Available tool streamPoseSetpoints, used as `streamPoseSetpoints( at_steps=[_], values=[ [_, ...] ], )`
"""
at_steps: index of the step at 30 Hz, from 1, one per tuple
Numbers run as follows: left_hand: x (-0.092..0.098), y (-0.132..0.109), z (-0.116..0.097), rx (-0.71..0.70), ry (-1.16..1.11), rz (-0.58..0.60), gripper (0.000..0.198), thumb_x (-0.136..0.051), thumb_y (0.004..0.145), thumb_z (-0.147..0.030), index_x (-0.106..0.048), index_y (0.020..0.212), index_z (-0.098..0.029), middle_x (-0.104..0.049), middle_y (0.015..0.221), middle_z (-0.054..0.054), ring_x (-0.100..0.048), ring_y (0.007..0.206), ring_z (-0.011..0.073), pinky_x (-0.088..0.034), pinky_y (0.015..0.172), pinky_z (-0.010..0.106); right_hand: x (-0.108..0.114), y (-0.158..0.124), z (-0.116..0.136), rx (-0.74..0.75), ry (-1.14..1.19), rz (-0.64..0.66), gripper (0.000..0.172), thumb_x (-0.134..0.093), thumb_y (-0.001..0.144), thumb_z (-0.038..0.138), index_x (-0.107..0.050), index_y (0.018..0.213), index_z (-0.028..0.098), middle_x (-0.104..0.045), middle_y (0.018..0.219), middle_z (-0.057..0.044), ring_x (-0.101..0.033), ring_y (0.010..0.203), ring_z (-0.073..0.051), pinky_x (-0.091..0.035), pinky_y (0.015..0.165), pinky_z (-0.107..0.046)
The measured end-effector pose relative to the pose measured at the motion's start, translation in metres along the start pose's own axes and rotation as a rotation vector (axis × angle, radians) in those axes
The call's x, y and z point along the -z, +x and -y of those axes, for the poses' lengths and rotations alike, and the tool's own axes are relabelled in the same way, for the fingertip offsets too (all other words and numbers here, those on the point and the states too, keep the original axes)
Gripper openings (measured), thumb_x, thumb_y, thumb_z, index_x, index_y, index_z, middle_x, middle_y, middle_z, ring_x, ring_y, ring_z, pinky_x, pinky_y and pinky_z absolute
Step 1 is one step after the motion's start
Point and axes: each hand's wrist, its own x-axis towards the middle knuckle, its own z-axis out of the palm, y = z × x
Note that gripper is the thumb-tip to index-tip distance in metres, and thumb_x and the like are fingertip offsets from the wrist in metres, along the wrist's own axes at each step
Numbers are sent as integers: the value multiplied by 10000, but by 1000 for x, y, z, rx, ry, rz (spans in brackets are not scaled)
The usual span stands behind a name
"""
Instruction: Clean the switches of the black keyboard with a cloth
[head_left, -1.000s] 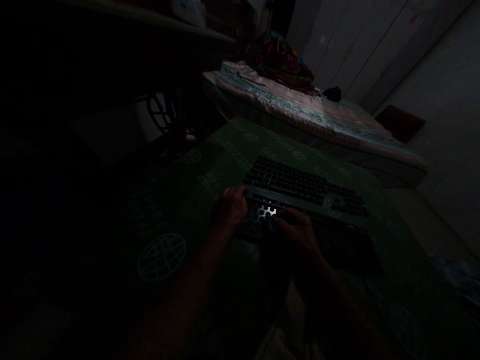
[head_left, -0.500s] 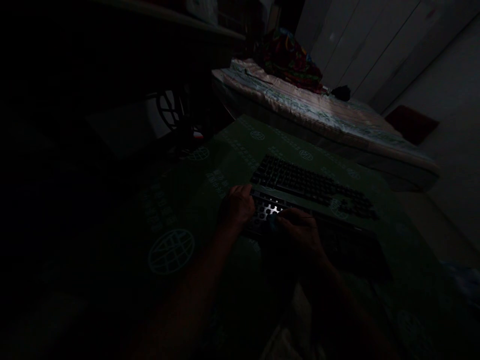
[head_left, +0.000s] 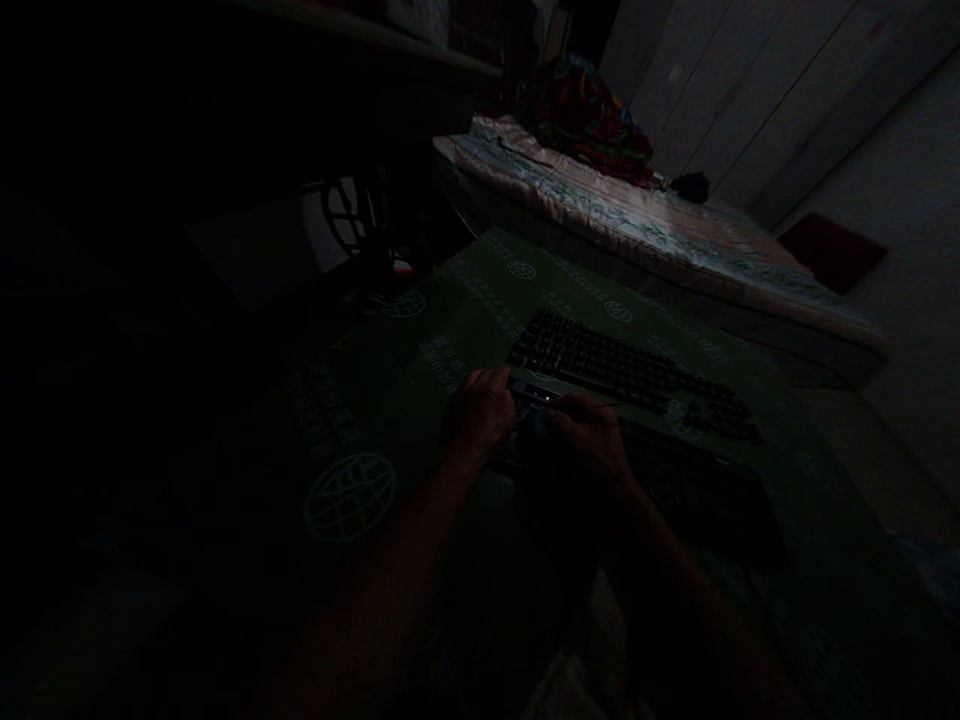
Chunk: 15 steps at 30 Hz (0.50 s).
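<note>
In very dim light, a black keyboard [head_left: 705, 490] lies on a green table cover, its left part bare of keycaps. My left hand [head_left: 484, 405] is closed over the keyboard's left end, fingers curled on its upper edge. Just to the right, my right hand [head_left: 589, 430] is bent down over the key area with its fingers pinched. Between them is a small teal-looking thing [head_left: 541, 420], too dark to name; a thin dark line sticks out to the hand's right. Above the keyboard, loose black keycaps [head_left: 600, 355] lie set out in keyboard order.
The green cover [head_left: 465, 300] has pale globe prints and lettering. Beyond the table stands a bed [head_left: 637, 220] with a patterned dark red bundle [head_left: 592, 120] on it. At the left, a spoked wheel [head_left: 345, 215] shows under a dark tabletop.
The bright patch on the keyboard between my hands has mostly gone dark. My right hand has shifted slightly up and left over the keys. The left hand still rests on the keyboard's end.
</note>
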Motion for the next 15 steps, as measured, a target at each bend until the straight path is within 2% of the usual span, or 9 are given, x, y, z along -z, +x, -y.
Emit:
streamPoseSetpoints(
  at_steps=[4, 15],
  values=[
    [1, -1, 0, -5, 9, 4, 265, -403, 803, -136, -557, 1016, -175, -630, 1021, 78, -522, 1016, 210, -434, 874, 328, -7, 5, -6, -41, 0, 3, 125, -559, 598, 302, -581, 610, 179, -583, 591, 7, -516, 582, -132, -391, 526, -230],
    [2, -1, -2, -10, -1, -6, 258, -395, 804, -124, -568, 993, -159, -631, 996, 82, -528, 982, 207, -431, 879, 319, 7, -26, 6, -176, 39, 73, 140, -600, 573, 307, -564, 577, 172, -517, 514, 33, -447, 481, -95, -343, 446, -203]
  ],
)
